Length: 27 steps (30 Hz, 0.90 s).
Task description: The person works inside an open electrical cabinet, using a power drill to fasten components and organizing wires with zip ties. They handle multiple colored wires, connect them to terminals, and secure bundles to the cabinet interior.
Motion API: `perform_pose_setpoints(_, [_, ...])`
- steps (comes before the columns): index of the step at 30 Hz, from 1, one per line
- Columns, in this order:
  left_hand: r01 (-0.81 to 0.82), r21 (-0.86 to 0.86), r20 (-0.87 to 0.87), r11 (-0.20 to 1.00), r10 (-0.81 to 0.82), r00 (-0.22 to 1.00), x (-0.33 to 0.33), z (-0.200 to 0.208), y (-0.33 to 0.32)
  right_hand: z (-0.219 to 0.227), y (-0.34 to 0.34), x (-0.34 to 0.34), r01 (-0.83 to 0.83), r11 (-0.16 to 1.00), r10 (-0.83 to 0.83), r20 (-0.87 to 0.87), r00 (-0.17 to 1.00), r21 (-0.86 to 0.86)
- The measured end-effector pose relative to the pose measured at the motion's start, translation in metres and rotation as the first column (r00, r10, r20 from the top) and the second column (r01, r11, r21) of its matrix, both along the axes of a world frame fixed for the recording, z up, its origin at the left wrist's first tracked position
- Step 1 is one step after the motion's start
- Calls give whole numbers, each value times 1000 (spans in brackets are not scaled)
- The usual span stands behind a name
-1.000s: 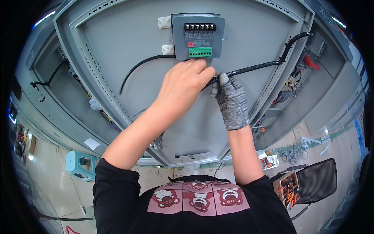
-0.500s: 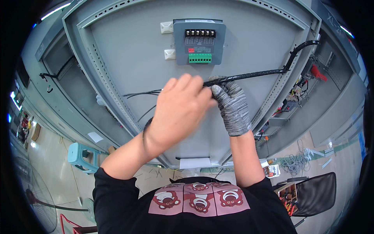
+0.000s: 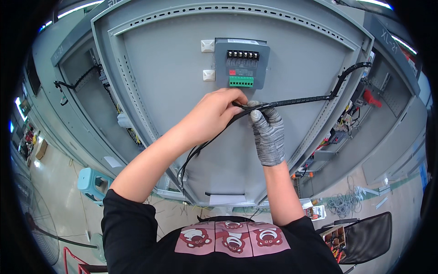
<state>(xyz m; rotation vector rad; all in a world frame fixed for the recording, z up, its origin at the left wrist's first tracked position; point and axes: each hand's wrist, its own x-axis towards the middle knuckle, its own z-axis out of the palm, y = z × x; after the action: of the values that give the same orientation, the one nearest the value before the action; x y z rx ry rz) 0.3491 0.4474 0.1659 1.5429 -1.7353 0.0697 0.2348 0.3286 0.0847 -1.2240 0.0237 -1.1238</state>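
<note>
Against the grey metal cabinet panel, the bare left hand and knit-gloved right hand both pinch closed on the black spiral-wrapped cable bundle, running toward two o'clock below the grey terminal module, apparently mid-wrapping; steady feeding seems needed.

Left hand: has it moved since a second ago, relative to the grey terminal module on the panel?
Yes. The left hand first dropped away from the terminal module, then rose back, now just below its green connector strip.
</note>
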Motion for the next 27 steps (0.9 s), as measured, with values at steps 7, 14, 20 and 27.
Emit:
perform_pose_setpoints(7, [-160, -437, 517, 885, 393, 760, -3, -3, 5, 18, 13, 5, 31, 996, -16, -176, 984, 83])
perform_pose_setpoints(14, [-192, -545, 490, 816, 495, 718, -9, 0, -1, 18, 9, 9, 1, 984, 30, -172, 985, 177])
perform_pose_setpoints(20, [-267, -508, 447, 819, 515, 732, -5, 0, 0, 30, 15, 12, -180, 955, 175, 41, 984, 236])
perform_pose_setpoints(27, [-349, -411, 457, 842, 522, 720, -20, 6, 12, 22, -5, 23, -242, 953, 237, 47, 970, 184])
